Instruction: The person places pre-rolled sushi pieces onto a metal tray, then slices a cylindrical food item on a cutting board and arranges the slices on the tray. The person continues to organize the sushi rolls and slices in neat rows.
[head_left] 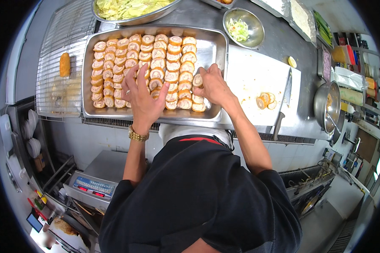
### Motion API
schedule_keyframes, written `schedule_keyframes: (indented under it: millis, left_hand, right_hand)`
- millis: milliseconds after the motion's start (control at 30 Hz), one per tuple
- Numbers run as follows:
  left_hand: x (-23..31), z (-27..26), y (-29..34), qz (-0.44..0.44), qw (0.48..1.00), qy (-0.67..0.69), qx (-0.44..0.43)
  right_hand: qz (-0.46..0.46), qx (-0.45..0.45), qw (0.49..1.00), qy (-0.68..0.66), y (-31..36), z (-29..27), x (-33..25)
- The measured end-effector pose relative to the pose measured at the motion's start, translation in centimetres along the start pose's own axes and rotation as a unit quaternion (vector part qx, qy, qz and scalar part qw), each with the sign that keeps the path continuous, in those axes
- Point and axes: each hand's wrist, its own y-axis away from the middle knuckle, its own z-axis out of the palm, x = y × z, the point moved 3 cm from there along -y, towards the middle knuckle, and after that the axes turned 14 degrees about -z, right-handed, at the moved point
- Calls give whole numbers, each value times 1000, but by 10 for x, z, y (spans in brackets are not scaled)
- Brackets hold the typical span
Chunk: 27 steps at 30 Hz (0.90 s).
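Rows of sliced fried meat rolls (158,63), pale with a swirl inside and a golden rim, fill most of a steel tray (156,28). At the tray's right side, my right hand (213,84) grips a roll slice (197,80) between thumb and fingers, at the upper end of the shortest row. My left hand (142,95) hovers over the middle rows with its fingers spread and nothing in it. A few more roll slices (266,100) lie on the white cutting board (251,76) to the right, beside a knife (288,90) with a dark handle.
One whole fried roll (64,64) lies on the wire rack (50,90) at left. Behind the tray stand a bowl of shredded cabbage (133,9) and a small steel bowl (258,31). A lemon wedge (292,62) and another metal bowl (325,105) are at right.
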Motion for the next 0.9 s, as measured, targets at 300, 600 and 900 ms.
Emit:
schedule_keyframes:
  millis: [300, 600, 900]
  left_hand:
    - [9, 2, -12, 24, 1000, 1, -3]
    - [-11, 4, -18, 29, 999, 21, 15]
    - [-23, 5, -6, -13, 1000, -4, 9]
  right_hand:
    - [-17, 12, 1000, 6, 7, -4, -3]
    - [-15, 38, 999, 24, 10, 1, -8]
    - [127, 37, 969, 208, 132, -102, 57]
